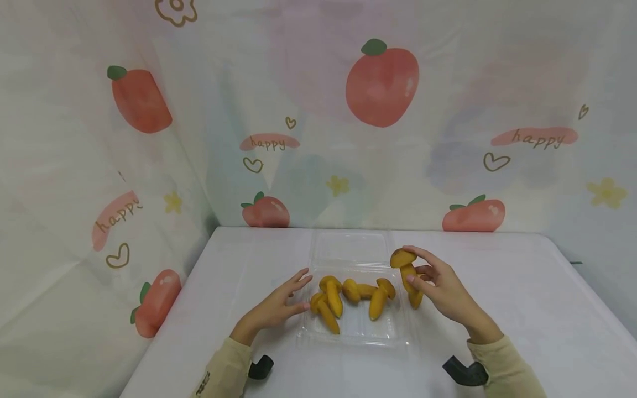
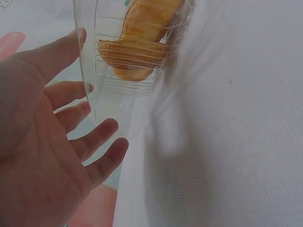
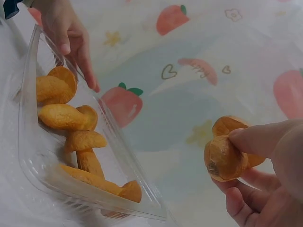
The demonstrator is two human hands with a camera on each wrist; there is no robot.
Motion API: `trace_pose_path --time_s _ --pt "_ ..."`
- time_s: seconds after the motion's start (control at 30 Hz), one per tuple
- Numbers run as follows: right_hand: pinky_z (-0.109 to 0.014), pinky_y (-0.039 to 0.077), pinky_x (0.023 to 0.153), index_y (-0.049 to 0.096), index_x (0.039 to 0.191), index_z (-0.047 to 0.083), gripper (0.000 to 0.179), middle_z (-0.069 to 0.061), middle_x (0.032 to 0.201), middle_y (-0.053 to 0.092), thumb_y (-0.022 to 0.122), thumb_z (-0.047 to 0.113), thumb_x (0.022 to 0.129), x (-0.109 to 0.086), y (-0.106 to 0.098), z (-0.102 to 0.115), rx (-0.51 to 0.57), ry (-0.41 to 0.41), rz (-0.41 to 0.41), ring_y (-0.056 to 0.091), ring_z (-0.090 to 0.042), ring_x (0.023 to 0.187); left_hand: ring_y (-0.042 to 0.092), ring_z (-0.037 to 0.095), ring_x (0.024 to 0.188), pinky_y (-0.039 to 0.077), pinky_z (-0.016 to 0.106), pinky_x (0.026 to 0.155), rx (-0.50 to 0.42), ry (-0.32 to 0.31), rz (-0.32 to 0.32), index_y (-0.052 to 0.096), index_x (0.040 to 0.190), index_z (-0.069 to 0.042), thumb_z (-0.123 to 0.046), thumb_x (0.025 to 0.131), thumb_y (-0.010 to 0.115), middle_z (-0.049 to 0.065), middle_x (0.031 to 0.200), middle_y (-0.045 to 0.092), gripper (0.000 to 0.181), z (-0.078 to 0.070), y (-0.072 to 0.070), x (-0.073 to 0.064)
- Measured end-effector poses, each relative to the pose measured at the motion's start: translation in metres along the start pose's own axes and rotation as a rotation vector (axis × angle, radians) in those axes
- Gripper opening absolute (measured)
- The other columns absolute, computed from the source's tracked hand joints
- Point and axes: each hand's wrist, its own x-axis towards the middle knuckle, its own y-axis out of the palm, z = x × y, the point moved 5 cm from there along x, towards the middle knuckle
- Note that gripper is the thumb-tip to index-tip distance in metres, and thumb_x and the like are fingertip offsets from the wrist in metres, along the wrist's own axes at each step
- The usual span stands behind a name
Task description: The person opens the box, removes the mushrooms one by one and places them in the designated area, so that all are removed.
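White tabletop [image 1: 527, 293] runs wide beside the clear tray [image 1: 355, 340]; near its right edge my right hand [image 1: 445, 290] pinches a mushroom [image 1: 406, 271], my left hand [image 1: 275, 305] spread opposite.

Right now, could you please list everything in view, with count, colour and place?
Table: one, white, under the box.
Box: one, clear, lid open, on the table.
Mushrooms: four, yellow-orange, in the box.
Held mushroom: at least one, exact number unclear, yellow-orange, in the right hand.
Backdrop: number of sheets unclear, pale with red fruits, behind and beside the table.
Wrist pieces: two, black, one at each wrist.
Sleeves: two, beige, on both arms.
Left hand: one, bare, at the box's left side.
Right hand: one, bare, right of the box.
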Motion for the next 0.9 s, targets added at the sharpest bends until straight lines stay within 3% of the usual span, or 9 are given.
trace_pose_path --time_s 0.13,0.43,0.9 --pt "-0.017 0.057 0.075 0.044 0.149 0.003 0.056 -0.022 0.135 0.056 0.063 0.0 0.097 0.001 -0.009 -0.007 -0.024 0.018 -0.013 0.067 0.0 0.095 0.024 0.042 0.154 0.038 0.064 0.115 0.026 -0.002 -0.005 0.031 0.159 -0.006 -0.029 0.102 0.062 0.011 0.172 0.014 0.069 0.001 -0.001 0.001" --pt "-0.022 0.061 0.074 0.041 0.15 0.001 0.055 -0.023 0.143 0.048 0.062 0.003 0.099 0.002 -0.017 -0.021 -0.026 0.051 -0.009 0.07 -0.01 0.092 0.024 0.042 0.154 0.037 0.063 0.115 0.025 0.0 -0.016 0.031 0.159 -0.006 -0.029 0.102 0.062 0.013 0.171 0.015 0.069 0.003 -0.002 0.0" --pt "-0.015 0.058 0.074 0.041 0.147 -0.001 0.056 -0.026 0.145 0.041 0.066 0.002 0.096 -0.008 -0.034 -0.035 -0.029 0.104 -0.037 0.065 0.003 0.091 0.026 0.042 0.154 0.039 0.063 0.114 0.024 0.007 -0.012 0.032 0.158 -0.005 -0.029 0.102 0.062 0.014 0.171 0.016 0.068 0.001 0.001 0.0"
